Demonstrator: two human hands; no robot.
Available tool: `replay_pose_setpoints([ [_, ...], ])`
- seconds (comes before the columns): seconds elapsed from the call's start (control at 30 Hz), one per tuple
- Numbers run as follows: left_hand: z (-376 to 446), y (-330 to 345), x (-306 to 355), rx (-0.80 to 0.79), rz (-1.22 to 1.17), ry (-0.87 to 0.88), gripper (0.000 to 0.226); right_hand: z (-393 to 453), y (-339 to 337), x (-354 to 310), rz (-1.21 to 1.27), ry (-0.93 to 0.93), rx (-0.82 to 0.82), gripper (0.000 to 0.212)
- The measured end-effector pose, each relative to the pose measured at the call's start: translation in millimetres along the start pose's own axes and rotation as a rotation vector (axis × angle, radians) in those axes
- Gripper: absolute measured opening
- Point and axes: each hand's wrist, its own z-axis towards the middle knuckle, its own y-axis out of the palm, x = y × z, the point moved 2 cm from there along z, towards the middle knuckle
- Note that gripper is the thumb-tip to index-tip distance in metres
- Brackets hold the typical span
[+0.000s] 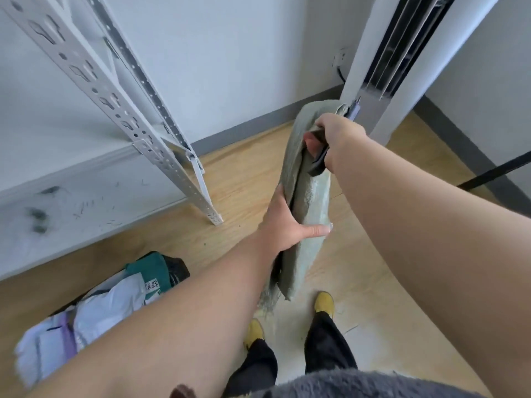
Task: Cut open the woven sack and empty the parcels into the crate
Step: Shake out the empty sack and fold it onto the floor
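The grey-green woven sack [311,202] hangs limp and folded in the air in front of me, its frayed lower end near my feet. My right hand [334,136] grips its upper end together with a dark utility knife [354,109] whose tip pokes up past the sack. My left hand [290,225] clasps the sack's middle, thumb across the front. At the lower left lies a pile of parcels [94,308]: white and lilac mailers and a dark green one. A dark edge under them may be the crate, mostly hidden.
A white metal shelving rack [138,116] stands at the left with its leg on the wooden floor. A white standing air conditioner [382,67] fills the corner at right. A black bar [497,170] crosses the right edge. My yellow shoes [324,303] stand below.
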Motion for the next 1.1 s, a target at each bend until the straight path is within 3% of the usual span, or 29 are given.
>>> replay_pose_setpoints([
  [0.1,17.0,-3.1,5.2,0.213,0.027,-0.087,0.133,14.9,5.9,-20.5,0.058,0.070,-0.044,0.028],
  [0.2,32.1,-2.2,8.4,0.336,0.080,-0.150,0.082,19.9,7.8,-43.0,0.107,0.105,-0.172,0.018],
  [0.27,42.9,-1.6,22.3,0.317,0.090,-0.180,0.042,20.8,6.7,-54.2,0.020,0.038,-0.351,0.019],
  [0.33,51.5,-2.3,37.7,0.217,-0.012,-0.169,0.026,29.6,0.5,-60.8,-0.104,-0.088,-0.473,0.027],
  [0.43,60.2,-13.0,62.9,0.131,-0.074,-0.108,0.006,54.1,-22.1,-60.9,-0.391,-0.265,-0.393,0.039],
  [0.57,77.5,-30.5,89.7,0.108,0.067,-0.086,0.029,75.0,-40.8,-42.7,-0.900,-0.466,-0.513,0.056],
  [0.73,95.2,-51.1,117.7,0.044,0.125,-0.076,0.040,78.0,-33.9,-41.3,-1.117,-0.689,-0.674,0.080],
  [0.83,99.7,-66.4,127.3,0.041,0.147,-0.062,0.042,90.3,-25.4,-41.1,-1.138,-0.711,-0.624,0.068],
  [0.97,104.8,-88.3,116.2,0.065,0.004,-0.007,0.042,108.7,-8.1,-46.3,-1.138,-0.739,-0.452,0.048],
  [1.1,124.5,-105.7,88.2,0.044,0.408,-0.098,0.064,122.0,14.8,-54.1,-1.180,-0.664,-0.537,0.037],
])
